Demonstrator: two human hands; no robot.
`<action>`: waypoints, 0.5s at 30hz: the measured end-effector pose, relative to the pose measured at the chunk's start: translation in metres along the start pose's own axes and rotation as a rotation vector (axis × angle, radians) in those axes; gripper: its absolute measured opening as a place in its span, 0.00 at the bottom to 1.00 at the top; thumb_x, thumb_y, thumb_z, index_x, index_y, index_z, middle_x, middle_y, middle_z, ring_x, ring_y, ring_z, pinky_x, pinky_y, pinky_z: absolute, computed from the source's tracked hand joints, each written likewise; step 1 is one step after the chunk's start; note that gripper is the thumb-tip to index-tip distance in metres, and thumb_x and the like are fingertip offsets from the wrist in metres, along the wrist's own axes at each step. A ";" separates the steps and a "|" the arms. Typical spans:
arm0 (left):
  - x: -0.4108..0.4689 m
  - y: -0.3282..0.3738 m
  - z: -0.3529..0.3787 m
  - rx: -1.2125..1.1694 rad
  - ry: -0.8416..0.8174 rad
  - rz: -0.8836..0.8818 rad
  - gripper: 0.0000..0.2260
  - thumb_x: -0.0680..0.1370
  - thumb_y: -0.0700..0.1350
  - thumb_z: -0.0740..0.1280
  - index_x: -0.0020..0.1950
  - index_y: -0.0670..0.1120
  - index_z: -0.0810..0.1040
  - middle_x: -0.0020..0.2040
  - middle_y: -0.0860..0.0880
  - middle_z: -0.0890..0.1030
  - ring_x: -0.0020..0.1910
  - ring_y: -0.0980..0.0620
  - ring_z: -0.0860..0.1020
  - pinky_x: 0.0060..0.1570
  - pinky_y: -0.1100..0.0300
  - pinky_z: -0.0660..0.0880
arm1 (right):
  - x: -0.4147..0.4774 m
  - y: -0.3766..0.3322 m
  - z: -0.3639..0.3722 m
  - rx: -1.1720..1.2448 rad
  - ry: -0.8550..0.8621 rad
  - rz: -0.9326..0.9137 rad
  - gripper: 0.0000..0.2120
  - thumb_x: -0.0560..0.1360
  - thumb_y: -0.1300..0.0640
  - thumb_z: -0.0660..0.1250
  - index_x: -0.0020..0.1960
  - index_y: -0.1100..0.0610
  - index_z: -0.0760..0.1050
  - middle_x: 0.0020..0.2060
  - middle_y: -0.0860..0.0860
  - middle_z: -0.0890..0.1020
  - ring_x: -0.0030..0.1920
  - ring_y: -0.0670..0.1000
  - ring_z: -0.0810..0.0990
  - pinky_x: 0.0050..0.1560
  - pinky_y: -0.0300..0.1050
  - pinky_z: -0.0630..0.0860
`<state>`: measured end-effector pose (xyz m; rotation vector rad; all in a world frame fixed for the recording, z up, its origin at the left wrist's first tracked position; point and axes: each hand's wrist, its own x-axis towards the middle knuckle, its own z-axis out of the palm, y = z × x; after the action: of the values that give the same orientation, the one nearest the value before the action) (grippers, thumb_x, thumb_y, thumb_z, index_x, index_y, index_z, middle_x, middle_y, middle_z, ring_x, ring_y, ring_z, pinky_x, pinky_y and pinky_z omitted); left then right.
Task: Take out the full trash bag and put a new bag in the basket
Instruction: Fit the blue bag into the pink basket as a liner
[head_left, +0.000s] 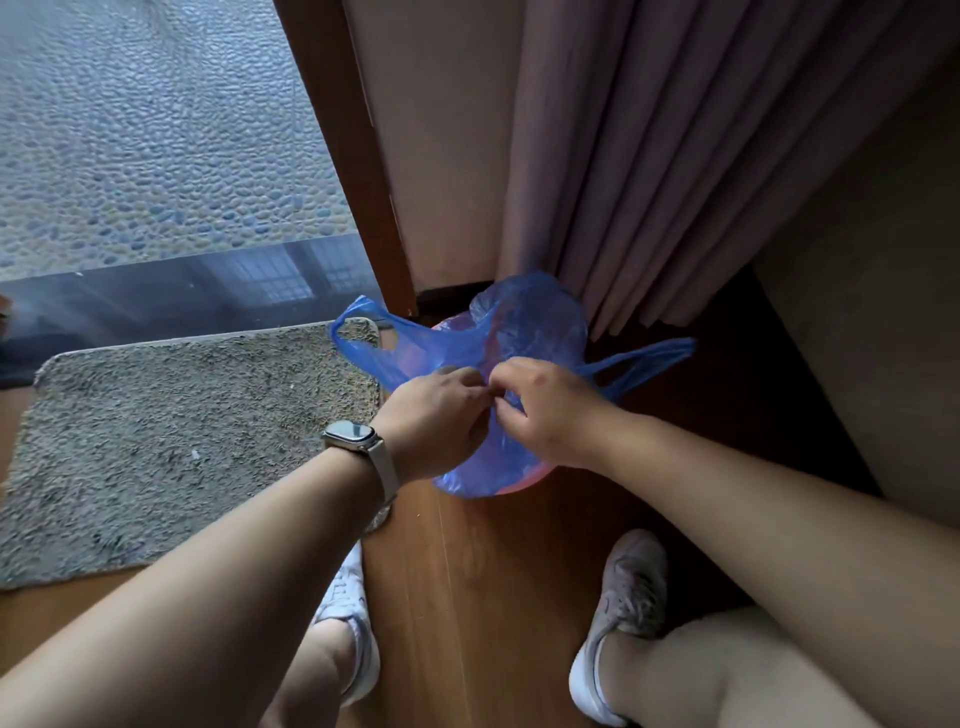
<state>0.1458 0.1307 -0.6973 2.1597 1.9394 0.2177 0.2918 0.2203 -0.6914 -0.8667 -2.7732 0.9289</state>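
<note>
A thin blue plastic bag (530, 322) lies spread over a round pink basket (524, 483) on the wooden floor by the curtain. Only slivers of the pink rim show under the film. The bag's two handle loops stick out to the left and right. My left hand (434, 415) and my right hand (545, 410) meet over the middle of the bag, fingers curled, each pinching the blue film. No full trash bag is in view.
A shaggy grey mat (182, 441) lies to the left. A brown door frame (353, 156) and pink curtain (701, 156) stand behind the basket. A dark wall or furniture side (883, 338) is on the right. My two shoes are on the wooden floor (467, 597) below.
</note>
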 end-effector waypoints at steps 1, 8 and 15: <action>0.005 -0.006 -0.001 0.025 0.039 0.045 0.11 0.76 0.43 0.63 0.55 0.46 0.80 0.52 0.46 0.80 0.52 0.43 0.78 0.46 0.50 0.75 | 0.005 0.006 0.001 -0.062 0.010 -0.005 0.05 0.75 0.57 0.63 0.47 0.58 0.75 0.47 0.56 0.78 0.50 0.58 0.76 0.49 0.55 0.73; 0.037 -0.073 0.019 0.221 0.129 -0.042 0.17 0.77 0.48 0.65 0.65 0.47 0.77 0.66 0.41 0.77 0.64 0.40 0.75 0.65 0.46 0.67 | 0.036 0.074 0.017 -0.525 -0.098 0.143 0.22 0.73 0.47 0.65 0.64 0.54 0.69 0.62 0.55 0.72 0.63 0.58 0.70 0.58 0.51 0.69; 0.018 -0.112 0.077 0.265 -0.230 -0.333 0.41 0.68 0.67 0.68 0.76 0.53 0.59 0.71 0.47 0.69 0.69 0.44 0.68 0.65 0.49 0.65 | 0.035 0.113 0.041 -0.604 -0.290 0.331 0.43 0.65 0.35 0.70 0.73 0.50 0.57 0.69 0.56 0.64 0.68 0.58 0.64 0.66 0.54 0.63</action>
<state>0.0610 0.1535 -0.8020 1.8597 2.2453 -0.3466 0.3073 0.2912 -0.7930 -1.4017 -3.2895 0.2309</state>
